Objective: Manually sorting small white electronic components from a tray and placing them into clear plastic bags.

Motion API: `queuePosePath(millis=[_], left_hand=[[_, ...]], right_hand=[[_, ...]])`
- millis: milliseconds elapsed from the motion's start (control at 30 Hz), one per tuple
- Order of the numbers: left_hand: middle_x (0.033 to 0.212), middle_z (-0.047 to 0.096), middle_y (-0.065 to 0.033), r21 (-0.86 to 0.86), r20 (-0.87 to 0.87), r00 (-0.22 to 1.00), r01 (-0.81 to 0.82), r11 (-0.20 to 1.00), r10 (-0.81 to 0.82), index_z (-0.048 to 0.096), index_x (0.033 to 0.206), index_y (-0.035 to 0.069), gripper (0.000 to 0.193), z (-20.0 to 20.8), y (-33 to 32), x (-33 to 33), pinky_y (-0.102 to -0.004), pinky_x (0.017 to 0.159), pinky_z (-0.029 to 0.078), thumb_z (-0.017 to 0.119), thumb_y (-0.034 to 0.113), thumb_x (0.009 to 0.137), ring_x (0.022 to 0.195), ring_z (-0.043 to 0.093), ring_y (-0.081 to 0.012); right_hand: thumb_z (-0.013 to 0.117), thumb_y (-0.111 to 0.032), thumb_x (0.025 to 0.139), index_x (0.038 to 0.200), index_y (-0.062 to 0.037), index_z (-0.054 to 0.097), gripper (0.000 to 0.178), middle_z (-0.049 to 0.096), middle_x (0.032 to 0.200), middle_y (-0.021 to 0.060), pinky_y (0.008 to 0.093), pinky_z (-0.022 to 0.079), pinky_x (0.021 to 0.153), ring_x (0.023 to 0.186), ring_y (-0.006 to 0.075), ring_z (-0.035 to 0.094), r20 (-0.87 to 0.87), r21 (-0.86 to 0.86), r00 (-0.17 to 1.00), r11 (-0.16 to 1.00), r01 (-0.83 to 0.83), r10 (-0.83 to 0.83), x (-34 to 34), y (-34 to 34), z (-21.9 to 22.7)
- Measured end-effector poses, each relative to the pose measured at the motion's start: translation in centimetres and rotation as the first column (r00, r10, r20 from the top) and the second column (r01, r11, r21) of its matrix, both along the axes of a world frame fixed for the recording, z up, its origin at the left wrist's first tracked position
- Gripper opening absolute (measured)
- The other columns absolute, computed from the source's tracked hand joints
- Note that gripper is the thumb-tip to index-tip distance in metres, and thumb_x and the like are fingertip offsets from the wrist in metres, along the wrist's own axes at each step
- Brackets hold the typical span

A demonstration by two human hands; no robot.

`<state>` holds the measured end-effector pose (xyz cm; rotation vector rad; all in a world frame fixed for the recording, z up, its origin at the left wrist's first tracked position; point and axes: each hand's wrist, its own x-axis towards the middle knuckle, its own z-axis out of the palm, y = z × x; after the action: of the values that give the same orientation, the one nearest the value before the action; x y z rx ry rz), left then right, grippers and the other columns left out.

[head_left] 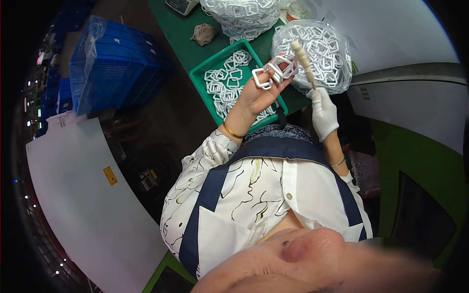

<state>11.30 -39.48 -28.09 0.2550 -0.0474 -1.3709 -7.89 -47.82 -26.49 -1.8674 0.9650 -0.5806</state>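
My bare left hand [258, 94] is curled palm up around several white squarish plastic rings [264, 87], held above the right side of a green tray [199, 90]. More white rings [225, 94] lie loose in that tray. In a white glove, my right hand [323, 115] grips the thin handle of a stick with a cream, lumpy, padded head [303, 57]. The stick stands upright and tilted, its head close beside the rings in my left hand. Whether it touches them I cannot tell.
A clear bag of white rings [325, 53] lies right of the tray, and another heap of rings [244, 17] sits behind. Farther back are a crumpled brown cloth [204, 34], a scale [181, 5] and a glass jar [296, 10]. Blue crates [127, 63] stand to the left.
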Motion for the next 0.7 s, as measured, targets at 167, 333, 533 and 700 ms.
queuePosePath(millis=[167, 333, 533, 700], left_hand=[[0.141, 0.049, -0.0185, 0.024, 0.016, 0.999, 0.029, 0.999, -0.030, 0.039, 0.143, -0.001, 0.048, 1.3, -1.1, 0.3, -0.0447, 0.113, 0.039, 0.048, 0.003, 0.096, 0.130, 0.049, -0.0309], [0.136, 0.053, -0.0183, 0.027, 0.389, 0.914, -0.138, 0.990, 0.117, 0.038, 0.143, -0.002, 0.044, 3.5, -3.7, 1.1, -0.0395, 0.107, 0.046, 0.042, 0.002, 0.099, 0.123, 0.056, -0.0275], [0.130, 0.056, -0.0177, -0.387, 0.819, 0.330, -0.288, 0.876, 0.470, 0.042, 0.142, 0.002, 0.049, 9.8, -8.9, 1.0, -0.0384, 0.106, 0.044, 0.042, -0.007, 0.093, 0.121, 0.056, -0.0269], [0.143, 0.040, -0.0210, -0.427, 0.647, -0.763, -0.362, 0.829, 0.001, 0.043, 0.140, 0.002, 0.069, 3.1, -10.7, 0.1, -0.0534, 0.113, 0.024, 0.059, -0.001, 0.073, 0.135, 0.033, -0.0395]], right_hand=[[0.047, -0.030, 0.102, 0.097, -0.0072, 0.060, 0.027, 0.061, 0.081, 0.0193, 0.0396, 0.049, 0.071, 0.078, 0.0391, 0.063, -0.123, 0.116, 0.981, 0.984, -0.136, 0.150, -0.9, 0.6, -0.5], [0.045, -0.024, 0.103, 0.092, -0.0050, 0.063, 0.028, 0.058, 0.072, 0.0074, 0.0321, 0.047, 0.065, 0.064, 0.0162, 0.055, 0.017, 0.024, 0.982, 0.982, 0.189, -0.190, -2.4, -2.3, -1.3], [0.040, -0.027, 0.106, 0.093, -0.0057, 0.059, 0.032, 0.032, 0.060, -0.0090, 0.0198, 0.025, 0.045, 0.049, 0.0010, 0.027, 0.210, 0.166, 0.901, 0.923, 0.348, -0.378, -5.1, -4.7, -0.5], [0.040, -0.027, 0.106, 0.093, -0.0054, 0.059, 0.032, 0.032, 0.059, -0.0082, 0.0203, 0.025, 0.045, 0.049, 0.0016, 0.027, 0.209, 0.163, 0.904, 0.925, 0.344, -0.373, -5.2, -4.4, -0.3]])
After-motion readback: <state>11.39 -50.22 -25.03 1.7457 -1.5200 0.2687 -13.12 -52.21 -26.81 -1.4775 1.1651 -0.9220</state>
